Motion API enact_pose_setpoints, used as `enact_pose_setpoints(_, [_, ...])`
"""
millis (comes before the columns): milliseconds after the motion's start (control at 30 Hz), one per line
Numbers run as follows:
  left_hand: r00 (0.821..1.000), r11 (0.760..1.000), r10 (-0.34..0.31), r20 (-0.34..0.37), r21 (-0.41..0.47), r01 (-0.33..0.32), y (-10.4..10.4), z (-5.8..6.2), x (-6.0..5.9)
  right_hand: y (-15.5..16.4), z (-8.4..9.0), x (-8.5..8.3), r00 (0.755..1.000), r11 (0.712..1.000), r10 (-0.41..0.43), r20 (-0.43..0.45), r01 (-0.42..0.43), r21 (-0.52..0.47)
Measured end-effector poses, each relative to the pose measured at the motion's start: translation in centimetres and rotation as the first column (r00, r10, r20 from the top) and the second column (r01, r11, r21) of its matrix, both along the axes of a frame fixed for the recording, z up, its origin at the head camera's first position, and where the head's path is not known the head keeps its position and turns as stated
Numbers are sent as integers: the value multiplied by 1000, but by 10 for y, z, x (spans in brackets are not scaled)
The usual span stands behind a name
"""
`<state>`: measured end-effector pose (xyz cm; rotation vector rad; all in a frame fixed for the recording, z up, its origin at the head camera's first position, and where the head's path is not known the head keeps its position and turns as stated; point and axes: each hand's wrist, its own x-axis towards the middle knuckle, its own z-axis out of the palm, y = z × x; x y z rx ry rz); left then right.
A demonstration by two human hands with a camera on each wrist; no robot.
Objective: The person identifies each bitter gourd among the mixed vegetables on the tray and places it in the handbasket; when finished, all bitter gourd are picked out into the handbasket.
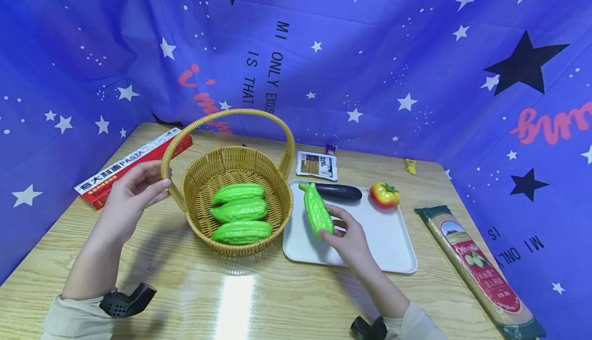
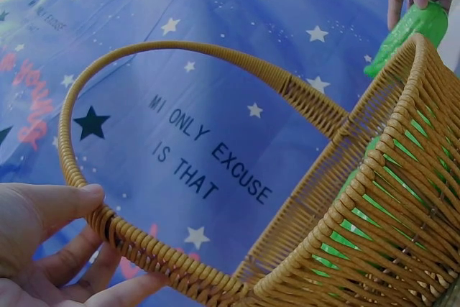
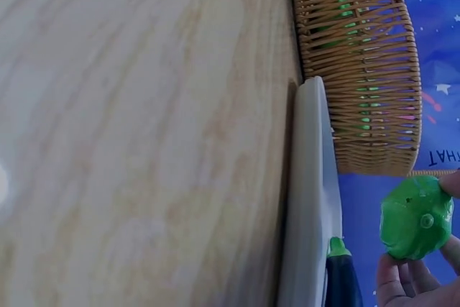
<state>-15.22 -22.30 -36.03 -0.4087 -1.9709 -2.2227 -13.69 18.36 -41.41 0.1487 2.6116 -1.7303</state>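
A wicker basket with a tall arched handle stands on the wooden table and holds three green bitter gourds. My left hand grips the base of the basket handle on the left side, thumb over it. My right hand pinches a fourth bitter gourd just above the white tray, beside the basket's right rim. In the right wrist view that gourd shows end-on between the fingertips.
On the tray lie a dark eggplant and a tomato. A red pasta box lies at the left, a long spaghetti packet at the right, a small white packet behind the tray. Blue starred cloth surrounds the table.
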Motion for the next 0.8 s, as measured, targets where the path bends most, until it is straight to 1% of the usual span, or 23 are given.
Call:
enact_pose_setpoints(300, [1000,1000,-2,3,-7,2,0,2,0,3,9,-3,1000,1000,15,-17,-14,6])
enact_pose_setpoints(433, [1000,1000,-1,5,-11,1,0,1,0,4,15,-4,999,999,22,-48,-21,24])
enact_pose_setpoints(667, [1000,1000,-2,6,-7,2,0,0,0,2,25,-6,995,998,60,-85,-57,36])
enact_pose_setpoints(800, [1000,1000,-1,11,-9,2,0,1,0,0,32,-6,989,994,97,-111,-92,51])
